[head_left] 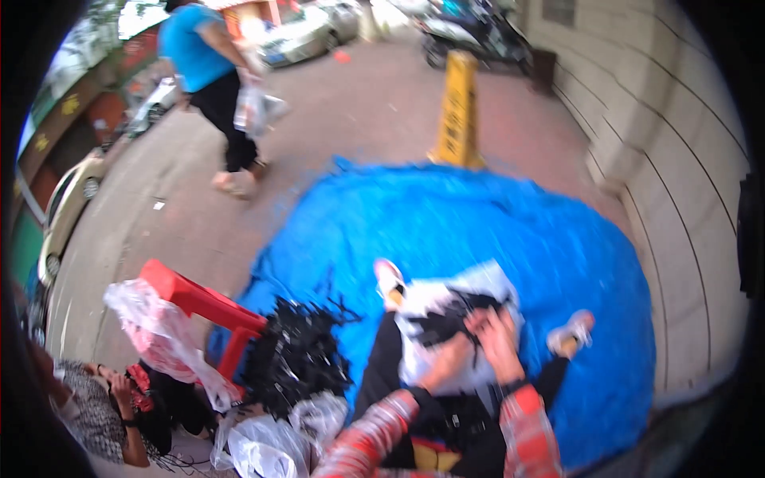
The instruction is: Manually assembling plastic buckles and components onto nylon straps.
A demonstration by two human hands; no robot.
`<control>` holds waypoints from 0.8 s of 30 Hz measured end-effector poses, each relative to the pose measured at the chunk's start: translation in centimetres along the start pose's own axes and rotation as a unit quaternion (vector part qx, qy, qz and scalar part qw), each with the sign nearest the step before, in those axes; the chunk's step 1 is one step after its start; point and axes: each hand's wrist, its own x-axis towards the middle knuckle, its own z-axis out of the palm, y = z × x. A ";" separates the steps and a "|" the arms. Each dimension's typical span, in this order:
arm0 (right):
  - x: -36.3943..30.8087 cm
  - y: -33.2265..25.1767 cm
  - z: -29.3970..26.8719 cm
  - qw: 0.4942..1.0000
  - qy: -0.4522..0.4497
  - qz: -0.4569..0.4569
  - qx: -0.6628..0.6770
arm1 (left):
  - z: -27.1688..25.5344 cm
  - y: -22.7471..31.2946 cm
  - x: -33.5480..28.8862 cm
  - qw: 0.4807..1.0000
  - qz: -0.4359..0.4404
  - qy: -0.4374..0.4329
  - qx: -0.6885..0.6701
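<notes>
Both hands are close together above a white plastic bag (pixel 414 362) spread between my legs. Black strips (pixel 446 325) lie in a loose bunch on the bag, just beyond my fingers. My left hand (pixel 449 360) is closed, its fingertips pointing at the other hand, with something thin and dark at them. Bent over the near end of the black strips, my right hand (pixel 496 338) has its fingers drawn together. Blur hides exactly what each hand pinches. To the left is a large heap of similar black strips (pixel 299 358).
A blue tarp (pixel 510 215) lies under my feet. A red stool (pixel 207 299) with a pink-white bag (pixel 159 331) stands left, near clear plastic bags (pixel 267 446) and a seated person (pixel 96 398). Ahead are a yellow floor sign (pixel 458 111) and a walking person (pixel 203 64); a wall (pixel 677 135) rises right.
</notes>
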 end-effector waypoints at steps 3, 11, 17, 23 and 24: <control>-2.7 -2.0 -1.6 0.999 0.037 -0.005 0.025 | 2.4 2.6 1.1 0.976 -0.159 -0.032 0.144; -12.4 -5.3 6.1 0.997 -0.046 0.000 -0.059 | -0.8 -1.6 3.6 0.970 -0.235 0.067 0.003; -17.1 -4.8 1.1 0.989 -0.008 -0.008 -0.147 | -2.9 -1.6 2.2 0.877 -0.370 0.043 -0.304; -21.9 -3.4 -2.6 0.966 0.042 0.016 -0.254 | -7.4 6.2 -3.7 0.781 -0.416 -0.074 -0.459; -22.4 -3.1 -2.6 0.962 0.037 0.022 -0.268 | -8.0 6.9 -5.1 0.771 -0.412 -0.070 -0.481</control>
